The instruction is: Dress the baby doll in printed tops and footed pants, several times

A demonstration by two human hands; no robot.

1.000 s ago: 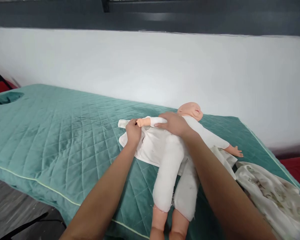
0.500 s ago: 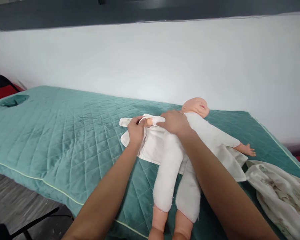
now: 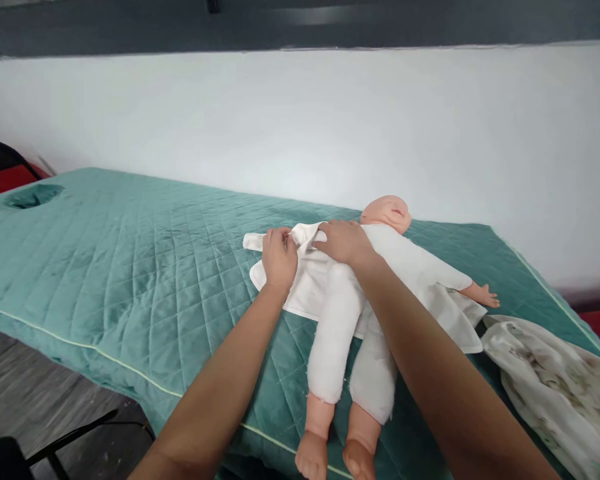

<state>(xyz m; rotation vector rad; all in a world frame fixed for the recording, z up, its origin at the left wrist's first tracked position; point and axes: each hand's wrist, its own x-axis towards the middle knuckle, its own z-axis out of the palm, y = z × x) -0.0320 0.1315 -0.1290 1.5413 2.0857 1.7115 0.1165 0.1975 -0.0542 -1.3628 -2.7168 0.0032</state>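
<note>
A baby doll (image 3: 336, 327) with a white cloth body lies on its back on an opened white baby shirt (image 3: 307, 287). Its head (image 3: 386, 212) points towards the wall and its feet towards me. My left hand (image 3: 280, 257) is closed on the shirt's sleeve, beyond which a strip of sleeve lies flat. At the doll's upper arm, my right hand (image 3: 345, 241) grips bunched sleeve cloth between thumb and fingers. The doll's arm on this side is hidden under cloth and my hands. Its other arm (image 3: 480, 293) stretches out bare-handed to the right.
Green quilted cover (image 3: 145, 267) spreads over the bed, with a face hole (image 3: 35, 195) at the far left. A patterned white cloth (image 3: 555, 387) lies crumpled at the right. The white wall (image 3: 300, 127) stands behind. A black metal frame (image 3: 75, 433) is at lower left.
The doll's forearm, visible between my hands before, is now covered by sleeve cloth. My left hand has moved slightly closer to my right. The view has shifted a little.
</note>
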